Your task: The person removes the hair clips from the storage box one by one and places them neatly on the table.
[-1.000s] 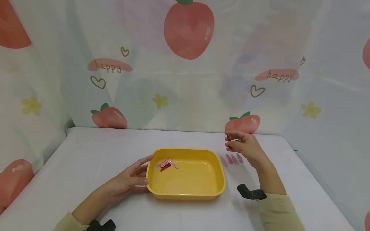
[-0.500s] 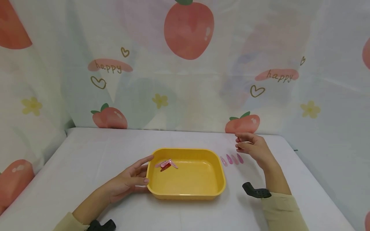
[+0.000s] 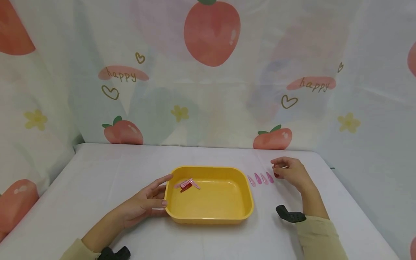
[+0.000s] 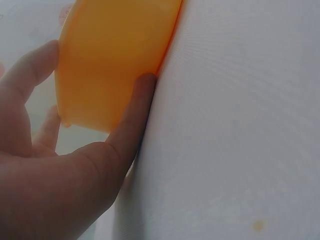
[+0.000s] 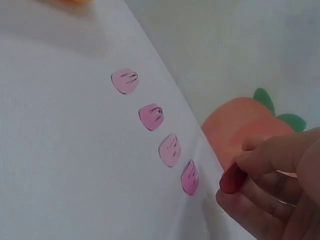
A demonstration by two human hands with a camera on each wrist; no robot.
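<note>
My right hand (image 3: 292, 174) pinches a red hair clip (image 5: 233, 179) between thumb and fingertips, low over the table at the right end of a row of snap clips. Several pink hair clips (image 3: 258, 178) make up that row, standing side by side to the right of a yellow tray (image 3: 221, 207). The fingers of my left hand (image 3: 144, 199) are spread against the tray's left side; in the left wrist view they touch its outer wall (image 4: 110, 65). Inside the tray, toward its left end, a red clip (image 3: 186, 187) lies among several pink clips (image 3: 195, 185).
A white cloth covers the table (image 3: 208, 242). Behind it hangs a curtain (image 3: 214, 115) printed with fruit, hearts and flowers. Each wrist wears a black camera mount (image 3: 290, 216), and the right one hangs over the table.
My right hand has moved to the right and then down with the red hair clip, to the right end of the row. My left hand and the tray stay put.
</note>
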